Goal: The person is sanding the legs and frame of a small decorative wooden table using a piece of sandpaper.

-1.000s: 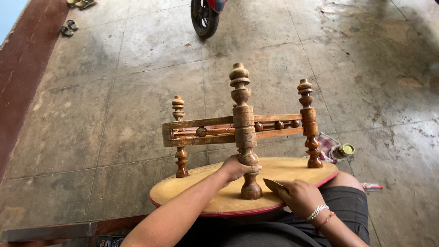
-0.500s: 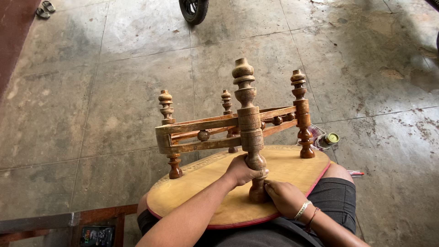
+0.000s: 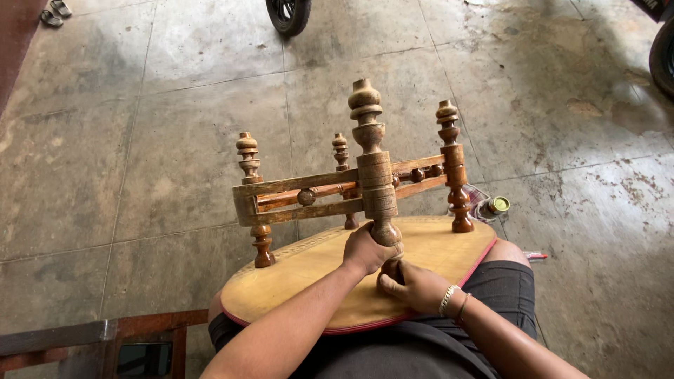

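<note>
A small wooden stool lies upside down on my lap, its oval yellow seat with a red edge facing up. Several turned brown legs stand upward, joined by rails with small beads. My left hand is closed around the lower part of the near leg. My right hand, with bracelets at the wrist, is wrapped around the foot of that same leg, where it meets the seat. Whatever lies under its fingers is hidden.
A small round tin rests on a checked cloth on the concrete floor, right of the stool. A red pen lies by my knee. A motorbike wheel is at the top, sandals top left, a wooden frame bottom left.
My right hand moved in from beside the leg, where it held a brown sheet, and closed around the leg's foot. The stool turned slightly, and my view shifted down.
</note>
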